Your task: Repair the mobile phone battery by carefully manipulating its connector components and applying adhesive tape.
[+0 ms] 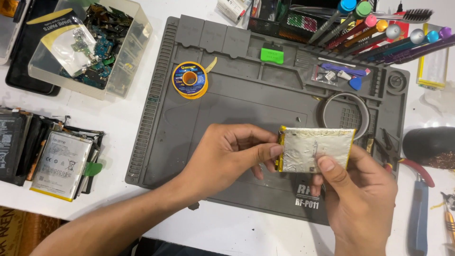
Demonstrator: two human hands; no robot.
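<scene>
Both my hands hold a flat silver battery pouch [310, 144] with yellow tape along its left edge, just above a grey repair mat [237, 104]. My left hand [227, 154] pinches the pouch's left edge between thumb and fingers. My right hand [358, 194] grips it from below, thumb pressed on the front face near the lower middle. The pouch is tilted slightly, face toward me.
A solder spool [189, 79], a green pick [272, 55] and a tape ring [345, 114] lie on the mat. A clear bin of circuit parts [95, 45] is at upper left, stacked phone batteries [59, 163] at left, screwdrivers [379, 33] at upper right, red-handled pliers [417, 170] at right.
</scene>
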